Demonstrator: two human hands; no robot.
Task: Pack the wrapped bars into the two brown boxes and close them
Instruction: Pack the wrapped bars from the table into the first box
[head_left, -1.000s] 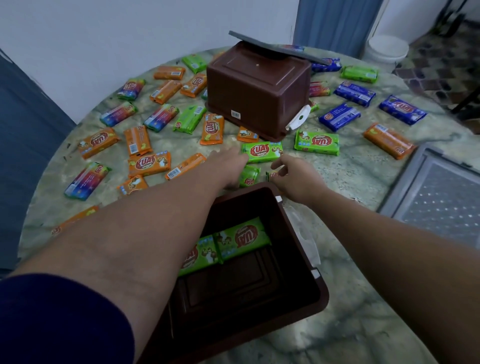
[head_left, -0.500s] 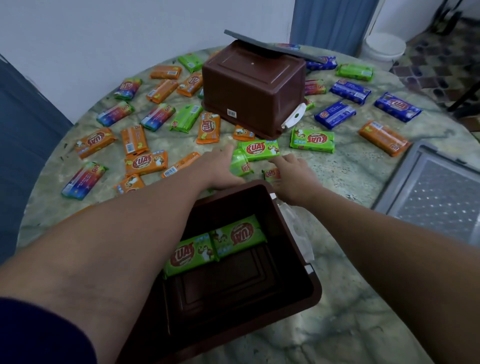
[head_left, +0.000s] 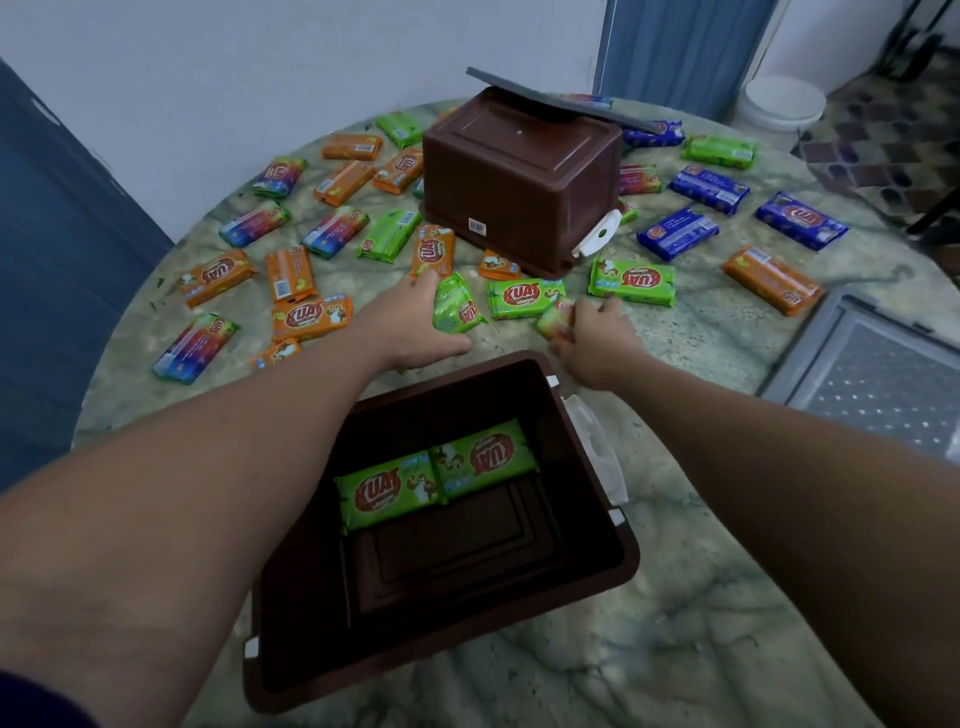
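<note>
Wrapped bars (head_left: 527, 298): glossy printed plastic film, crinkled at the ends. Open brown box (head_left: 587, 566) and upturned brown box (head_left: 519, 187): smooth moulded plastic, slight sheen noted. Table (head_left: 691, 639): polished marble-like green-veined stone. Grey lid (head_left: 872, 384): matt, textured plastic.

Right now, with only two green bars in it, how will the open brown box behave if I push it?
The open brown box looks like rigid plastic, so it should slide without flexing. Holding just two green bars, it is probably light. The marble tabletop looks smooth, so it may skid easily.
</note>
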